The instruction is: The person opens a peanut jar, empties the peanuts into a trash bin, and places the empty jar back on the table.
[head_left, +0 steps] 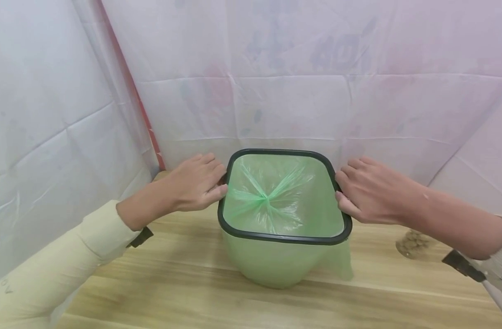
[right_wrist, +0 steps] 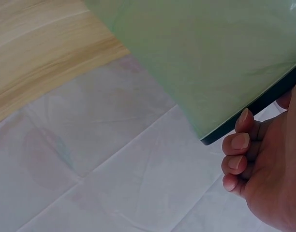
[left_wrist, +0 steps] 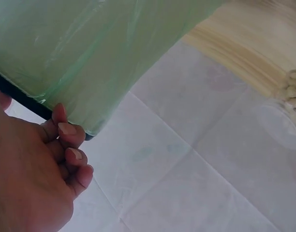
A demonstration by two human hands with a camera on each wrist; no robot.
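I see one green bin on the wooden table, one green bag lining it, one black rim ring. My left hand and right hand each touch the ring's sides, fingers curled together under its edge.

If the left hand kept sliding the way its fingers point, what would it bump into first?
Nothing far: the left hand already grips the black rim of the green bin. Pushing on, its fingers would likely press into the green bag stretched inside.
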